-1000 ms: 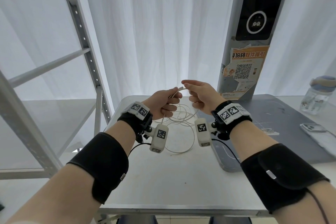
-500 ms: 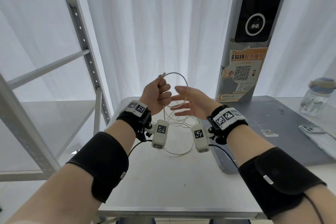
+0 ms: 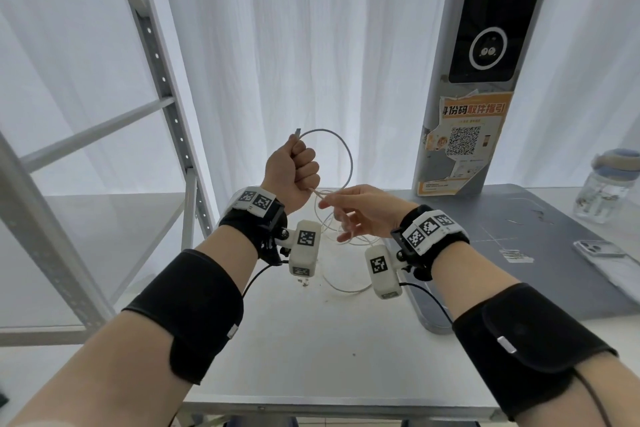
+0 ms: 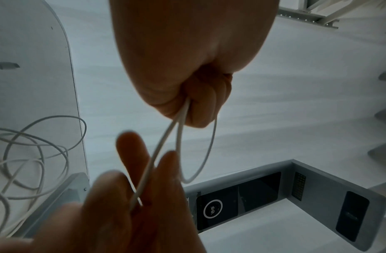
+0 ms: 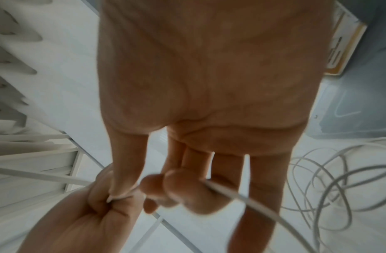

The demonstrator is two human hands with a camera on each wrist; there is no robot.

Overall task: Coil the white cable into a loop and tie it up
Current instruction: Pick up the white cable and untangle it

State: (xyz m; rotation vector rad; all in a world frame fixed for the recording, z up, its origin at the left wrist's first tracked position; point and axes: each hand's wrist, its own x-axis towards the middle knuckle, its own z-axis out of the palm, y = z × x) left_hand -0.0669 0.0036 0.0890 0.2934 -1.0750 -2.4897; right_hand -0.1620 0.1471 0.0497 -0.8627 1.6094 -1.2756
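White cable [image 3: 349, 163] loop tight in my left hand [image 3: 293, 172], my right hand [image 3: 360, 215] pinching its strand, the rest on the desk [image 3: 311, 340].

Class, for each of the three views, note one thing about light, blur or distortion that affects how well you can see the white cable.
Head view: bright curtain backlight leaves the white cable pale against it; wide-angle bends the shelf frame. Left wrist view: dim, left hand dark against the bright background, right hand blurred, cable fairly clear. Right wrist view: soft all over, the cable smeared near the fingertips.
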